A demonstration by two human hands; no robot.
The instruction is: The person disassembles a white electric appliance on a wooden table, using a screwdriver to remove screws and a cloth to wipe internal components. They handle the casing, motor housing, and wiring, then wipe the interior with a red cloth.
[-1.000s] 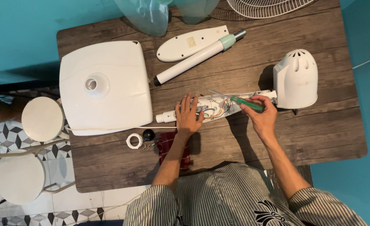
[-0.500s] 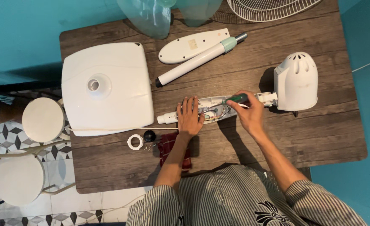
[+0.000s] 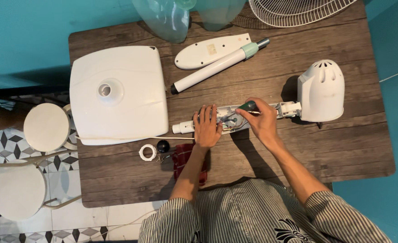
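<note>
— Presently, what is being held down by the left hand (image 3: 207, 127)?

— The opened white control housing (image 3: 235, 118) of a dismantled fan is being pressed flat against the tabletop (image 3: 298, 153). The grip is spread, fingers laid across the housing's left part, with nothing being pinched.

— And the right hand (image 3: 261, 121)?

— A green-handled screwdriver (image 3: 247, 106) is being pinched in a closed grip, and its tip is being directed down into the housing's open cavity, where wires are being exposed. The exact point of contact cannot be told.

— Where is the housing being kept?

— It is lying lengthwise near the tabletop's middle, its right end joined to the white motor cover (image 3: 321, 90), its left end ending in a short white stub.

— What else is being recorded nearby?

— A square white base (image 3: 118, 94) is lying to the left. A white pole (image 3: 217, 67) with a pale green collar is lying just beside an oval white panel (image 3: 210, 50), farther from the person. A white ring (image 3: 147, 152), a black knob (image 3: 163, 146) and a red cloth (image 3: 187, 164) are lying near the left forearm. A wire grille (image 3: 298, 11) and translucent blades (image 3: 172, 18) are overhanging the far edge.
</note>
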